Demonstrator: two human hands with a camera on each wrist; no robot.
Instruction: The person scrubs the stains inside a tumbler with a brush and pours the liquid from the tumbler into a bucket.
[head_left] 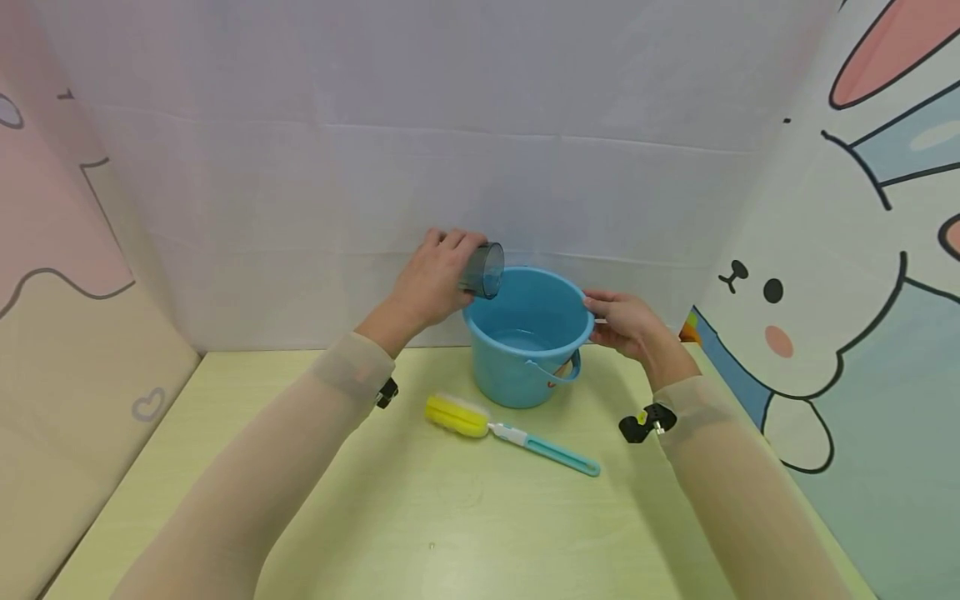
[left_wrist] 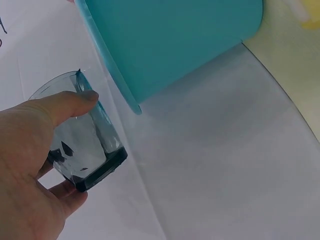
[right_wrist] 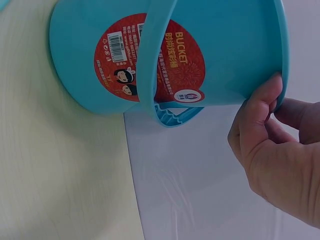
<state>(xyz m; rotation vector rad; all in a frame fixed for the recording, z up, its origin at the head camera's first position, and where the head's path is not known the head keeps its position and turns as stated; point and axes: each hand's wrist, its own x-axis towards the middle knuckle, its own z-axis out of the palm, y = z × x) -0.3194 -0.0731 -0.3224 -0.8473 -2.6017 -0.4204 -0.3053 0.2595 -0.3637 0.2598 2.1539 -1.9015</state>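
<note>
My left hand (head_left: 433,282) grips a clear, dark-tinted cup (head_left: 482,271), tipped on its side with its mouth toward the bucket. The cup is over the left rim of a light blue bucket (head_left: 508,367), which stands upright on the table. In the left wrist view, the thumb lies along the wall of the cup (left_wrist: 82,137). At the bucket's right side, my right hand (head_left: 628,323) pinches the rim between thumb and fingers. The right wrist view shows a red label (right_wrist: 185,62) on the bucket, partly hidden by its hanging handle (right_wrist: 155,65).
In front of the bucket, a cleaning brush with a yellow sponge head (head_left: 457,415) and a blue handle (head_left: 558,452) lies on the pale wooden table (head_left: 465,517). A white cloth (head_left: 337,183) hangs close behind the bucket. Cartoon-printed panels (head_left: 847,333) flank both sides.
</note>
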